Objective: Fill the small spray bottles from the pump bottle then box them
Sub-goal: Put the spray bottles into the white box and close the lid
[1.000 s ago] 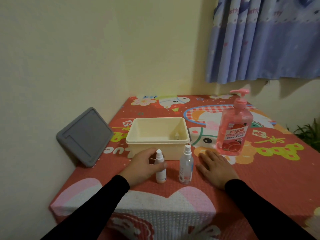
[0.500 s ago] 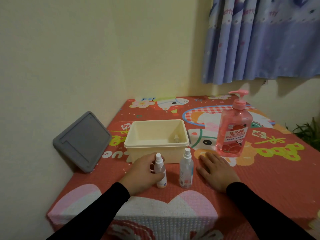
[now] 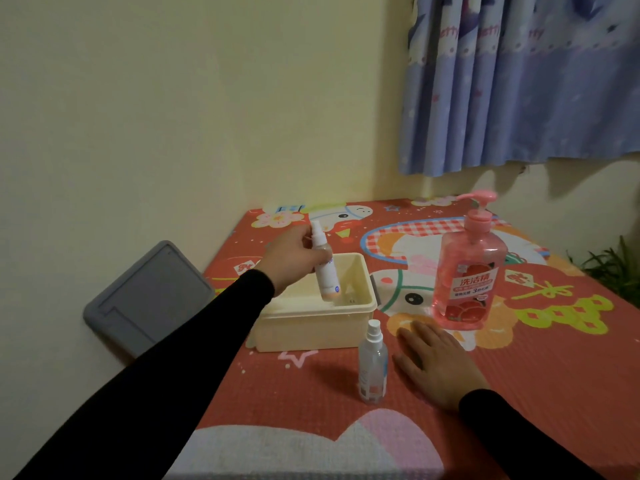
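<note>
Fingers (image 3: 304,242) of the left hand (image 3: 292,259) curl round the upper body of a white spray bottle (image 3: 323,268), holding it tilted, cap up, with its base above the open interior of the cream box (image 3: 313,329); it does not yet rest on the box floor. The right hand (image 3: 436,363) lies palm down on the patterned tabletop (image 3: 519,358), fingers straight and slightly spread, holding nothing, just beside a clear spray bottle (image 3: 372,363) that stands upright in front of the box. The pink pump bottle (image 3: 469,271) stands near, behind the right hand. Judged from this arrangement, boxing is under way: one bottle is about to go in, one remains outside; whether either has been filled cannot be told. The pump bottle label reads "洗洁精", with smaller print illegible. A grey lid (image 3: 149,299) leans against the wall.
</note>
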The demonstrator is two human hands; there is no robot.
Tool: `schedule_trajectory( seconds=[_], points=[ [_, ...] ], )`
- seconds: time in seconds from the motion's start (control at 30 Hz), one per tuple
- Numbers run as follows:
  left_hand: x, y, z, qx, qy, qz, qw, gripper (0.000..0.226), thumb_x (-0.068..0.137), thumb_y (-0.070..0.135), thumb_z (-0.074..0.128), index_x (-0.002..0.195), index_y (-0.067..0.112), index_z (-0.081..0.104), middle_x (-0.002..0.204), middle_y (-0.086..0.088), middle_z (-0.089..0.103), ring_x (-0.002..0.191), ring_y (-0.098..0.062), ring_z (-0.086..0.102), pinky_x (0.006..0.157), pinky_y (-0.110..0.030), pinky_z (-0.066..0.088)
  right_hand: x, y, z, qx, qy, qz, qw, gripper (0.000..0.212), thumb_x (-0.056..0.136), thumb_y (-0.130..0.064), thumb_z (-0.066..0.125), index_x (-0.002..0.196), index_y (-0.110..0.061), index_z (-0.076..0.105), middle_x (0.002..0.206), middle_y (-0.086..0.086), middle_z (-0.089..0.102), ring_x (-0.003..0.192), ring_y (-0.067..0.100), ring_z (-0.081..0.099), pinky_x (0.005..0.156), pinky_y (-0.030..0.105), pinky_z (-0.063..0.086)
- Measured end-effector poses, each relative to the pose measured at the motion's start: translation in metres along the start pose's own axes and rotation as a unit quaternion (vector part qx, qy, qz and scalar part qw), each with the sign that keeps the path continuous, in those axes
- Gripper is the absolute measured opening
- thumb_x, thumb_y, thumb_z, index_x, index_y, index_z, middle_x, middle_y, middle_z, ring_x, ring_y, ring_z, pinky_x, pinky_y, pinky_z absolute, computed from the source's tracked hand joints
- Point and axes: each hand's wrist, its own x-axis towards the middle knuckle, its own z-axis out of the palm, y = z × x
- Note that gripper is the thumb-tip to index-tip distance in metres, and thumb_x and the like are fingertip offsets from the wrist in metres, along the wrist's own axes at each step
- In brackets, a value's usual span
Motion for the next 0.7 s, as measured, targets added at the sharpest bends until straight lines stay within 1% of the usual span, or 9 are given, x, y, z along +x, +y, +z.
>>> schedule_trajectory(
  seconds=[0.07, 0.13, 0.2, 0.27, 0.37, 0.43, 0.53, 0.6, 0.7],
  points=[
    [0.018, -0.004, 0.005, 0.013, -0.009, -0.024, 1.000, 0.023, 0.082, 0.007, 0.067, 0.102, 0.006, 0.057, 0.098, -0.010, 0.062, 0.102, -0.032, 0.064, 0.085, -0.047, 0.057, 0.000, 0.000, 0.000, 0.001, 0.001, 0.004, 1.000, 0.102, 0.066, -0.081, -0.014, 0.152, -0.035, 0.018, 0.163, -0.002, 0.012, 0.150, 0.018, 0.006, 0.121, 0.036, 0.005],
    [0.031, -0.010, 0.011, 0.032, -0.019, -0.046, 0.998, 0.021, 0.082, 0.004, 0.066, 0.101, 0.007, 0.056, 0.097, -0.010, 0.060, 0.101, -0.033, 0.063, 0.084, -0.046, 0.057, 0.000, 0.000, 0.001, 0.003, 0.005, 0.006, 1.000, 0.080, 0.084, -0.076, 0.005, 0.152, -0.035, 0.018, 0.163, -0.002, 0.011, 0.150, 0.017, 0.005, 0.121, 0.036, 0.005],
    [0.042, -0.015, 0.018, 0.049, -0.027, -0.076, 0.996, 0.024, 0.082, 0.002, 0.065, 0.102, 0.008, 0.054, 0.098, -0.009, 0.058, 0.099, -0.031, 0.062, 0.080, -0.042, 0.057, 0.001, 0.001, 0.001, 0.000, 0.007, 0.005, 1.000, 0.067, 0.093, -0.066, 0.017, 0.152, -0.036, 0.017, 0.163, -0.003, 0.010, 0.150, 0.016, 0.004, 0.121, 0.036, 0.004],
    [0.052, -0.022, 0.023, 0.052, -0.035, -0.109, 0.992, 0.029, 0.081, 0.000, 0.065, 0.106, 0.007, 0.051, 0.101, -0.011, 0.057, 0.099, -0.031, 0.062, 0.075, -0.038, 0.057, 0.002, 0.002, 0.002, -0.004, 0.006, 0.005, 1.000, 0.071, 0.090, -0.069, 0.011, 0.152, -0.036, 0.016, 0.163, -0.003, 0.010, 0.150, 0.016, 0.004, 0.121, 0.035, 0.004],
    [0.060, -0.031, 0.030, 0.057, -0.059, -0.148, 0.986, 0.031, 0.081, -0.003, 0.065, 0.105, 0.007, 0.048, 0.107, -0.015, 0.057, 0.099, -0.032, 0.063, 0.067, -0.034, 0.057, 0.002, 0.003, 0.002, 0.001, 0.016, 0.002, 1.000, 0.100, 0.068, -0.082, -0.015, 0.152, -0.037, 0.018, 0.163, -0.004, 0.011, 0.150, 0.015, 0.005, 0.121, 0.035, 0.005],
    [0.063, -0.037, 0.033, 0.058, -0.081, -0.178, 0.979, 0.030, 0.081, -0.003, 0.067, 0.103, 0.007, 0.049, 0.105, -0.015, 0.058, 0.095, -0.031, 0.064, 0.065, -0.034, 0.057, 0.003, 0.003, 0.003, -0.002, 0.021, 0.004, 1.000, 0.110, 0.060, -0.082, -0.022, 0.151, -0.038, 0.019, 0.163, -0.005, 0.012, 0.150, 0.014, 0.005, 0.122, 0.035, 0.005],
    [0.068, -0.047, 0.037, 0.062, -0.104, -0.222, 0.968, 0.022, 0.081, -0.002, 0.068, 0.097, 0.004, 0.054, 0.100, -0.017, 0.061, 0.085, -0.031, 0.065, 0.066, -0.034, 0.058, 0.003, 0.003, 0.003, -0.001, 0.024, 0.001, 1.000, 0.098, 0.069, -0.083, -0.009, 0.151, -0.037, 0.020, 0.162, -0.005, 0.013, 0.150, 0.014, 0.005, 0.121, 0.034, 0.005],
    [0.070, -0.053, 0.039, 0.065, -0.112, -0.247, 0.960, 0.021, 0.081, 0.000, 0.069, 0.099, 0.000, 0.058, 0.099, -0.020, 0.063, 0.080, -0.030, 0.067, 0.068, -0.035, 0.059, 0.003, 0.002, 0.002, 0.003, 0.025, 0.003, 1.000, 0.091, 0.072, -0.075, -0.004, 0.151, -0.038, 0.020, 0.162, -0.006, 0.012, 0.150, 0.013, 0.005, 0.120, 0.033, 0.004],
    [0.073, -0.056, 0.043, 0.064, -0.121, -0.274, 0.952, 0.019, 0.085, 0.001, 0.065, 0.103, -0.002, 0.059, 0.101, -0.020, 0.065, 0.073, -0.028, 0.068, 0.066, -0.034, 0.059, 0.003, 0.002, 0.003, -0.001, 0.020, 0.006, 1.000, 0.085, 0.076, -0.073, 0.000, 0.151, -0.038, 0.019, 0.163, -0.006, 0.011, 0.150, 0.013, 0.005, 0.120, 0.033, 0.004]
  ],
)
